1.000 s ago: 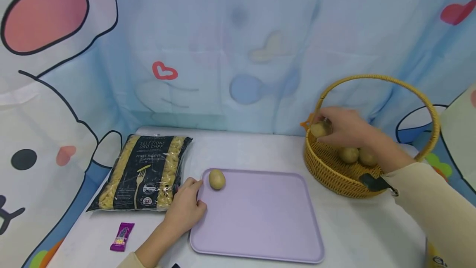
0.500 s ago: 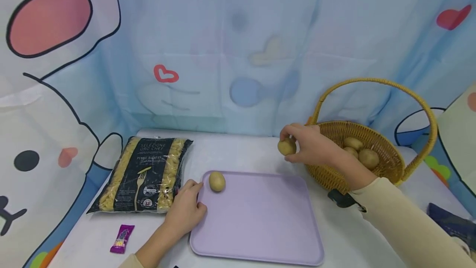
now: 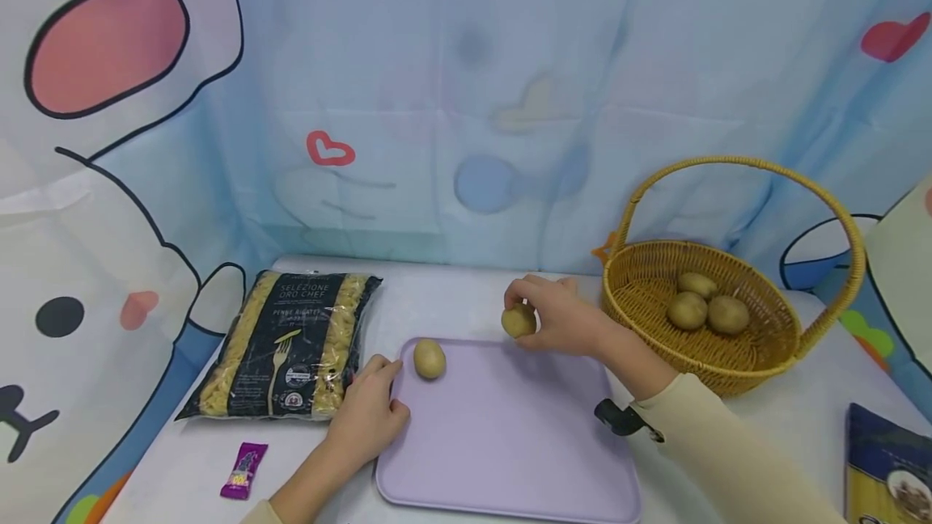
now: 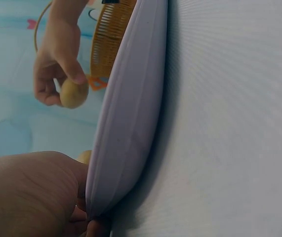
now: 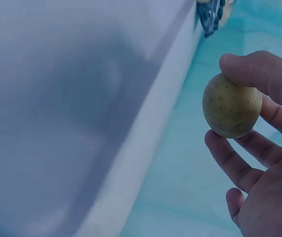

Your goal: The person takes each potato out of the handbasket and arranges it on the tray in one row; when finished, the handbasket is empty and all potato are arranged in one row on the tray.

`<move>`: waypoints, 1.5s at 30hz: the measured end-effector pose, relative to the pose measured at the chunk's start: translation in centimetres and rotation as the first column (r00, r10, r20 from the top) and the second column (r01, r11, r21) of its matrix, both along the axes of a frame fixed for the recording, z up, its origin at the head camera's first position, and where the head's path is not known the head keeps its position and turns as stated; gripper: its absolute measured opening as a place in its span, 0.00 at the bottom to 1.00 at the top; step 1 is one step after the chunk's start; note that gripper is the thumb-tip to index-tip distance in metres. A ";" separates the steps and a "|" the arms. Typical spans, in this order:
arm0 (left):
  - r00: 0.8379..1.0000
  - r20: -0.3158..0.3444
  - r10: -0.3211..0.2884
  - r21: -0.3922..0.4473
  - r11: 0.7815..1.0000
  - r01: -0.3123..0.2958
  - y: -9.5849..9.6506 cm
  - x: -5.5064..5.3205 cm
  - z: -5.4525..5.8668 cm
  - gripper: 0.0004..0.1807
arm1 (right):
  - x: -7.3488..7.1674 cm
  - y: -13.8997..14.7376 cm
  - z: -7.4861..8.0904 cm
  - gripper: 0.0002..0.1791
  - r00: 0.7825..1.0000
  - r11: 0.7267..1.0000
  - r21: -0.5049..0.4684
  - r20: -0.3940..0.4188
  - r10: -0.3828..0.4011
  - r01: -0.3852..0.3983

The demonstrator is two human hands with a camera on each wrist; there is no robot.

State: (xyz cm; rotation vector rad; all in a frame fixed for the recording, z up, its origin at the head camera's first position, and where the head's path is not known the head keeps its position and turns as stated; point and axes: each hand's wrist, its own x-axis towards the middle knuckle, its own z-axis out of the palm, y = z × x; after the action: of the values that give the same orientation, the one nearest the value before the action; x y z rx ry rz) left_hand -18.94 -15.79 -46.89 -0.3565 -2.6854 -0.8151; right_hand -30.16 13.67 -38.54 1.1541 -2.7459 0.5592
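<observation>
My right hand (image 3: pixel 564 315) pinches a potato (image 5: pixel 232 106) between thumb and fingers, holding it in the air over the far edge of the lilac tray (image 3: pixel 502 443). A second potato (image 3: pixel 429 359) lies in the tray's far left corner. At the tray's left edge my left hand (image 3: pixel 369 411) grips the rim, with the thumb on the inner side; its fingers are partly hidden in the left wrist view. To the right stands a wicker basket (image 3: pixel 633 330) with a tall handle, and 3 potatoes (image 3: pixel 687 310) lie inside it.
A bag of penne pasta (image 3: pixel 284 346) lies left of the tray, close to my left hand. Nearer the front is a small purple wrapped snack (image 3: pixel 243 471). A dark blue and yellow packet (image 3: pixel 890 467) lies at the right edge. A patterned curtain (image 3: pixel 466 103) hangs behind the table.
My right hand has lifted a potato out of the basket and carried it left to above the tray's far edge. The left hand has stayed on the tray's rim.
</observation>
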 end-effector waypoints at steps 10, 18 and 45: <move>1.000 -0.006 -0.015 0.001 1.000 0.015 -0.1 0.0 0.0 0.28 | 0.8 -3.1 -1.9 0.22 0.997 0.998 -0.014 0.055 0.055 -0.055; 1.000 -0.003 -0.017 0.000 1.000 0.017 0.0 0.1 0.2 0.29 | 1.1 -4.7 -3.1 0.23 0.996 0.999 0.033 0.080 0.039 -0.042; 1.000 0.009 -0.002 0.000 1.000 0.002 0.0 -0.1 -0.1 0.29 | 1.5 -6.2 -3.6 0.25 0.997 0.996 0.064 0.057 0.057 -0.061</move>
State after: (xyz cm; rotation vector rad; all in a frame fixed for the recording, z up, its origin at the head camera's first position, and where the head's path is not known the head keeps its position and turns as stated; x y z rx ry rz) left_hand -19.01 -15.81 -47.01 -0.3569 -2.6937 -0.8196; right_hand -28.70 7.51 -42.13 1.2572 -2.8046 0.5180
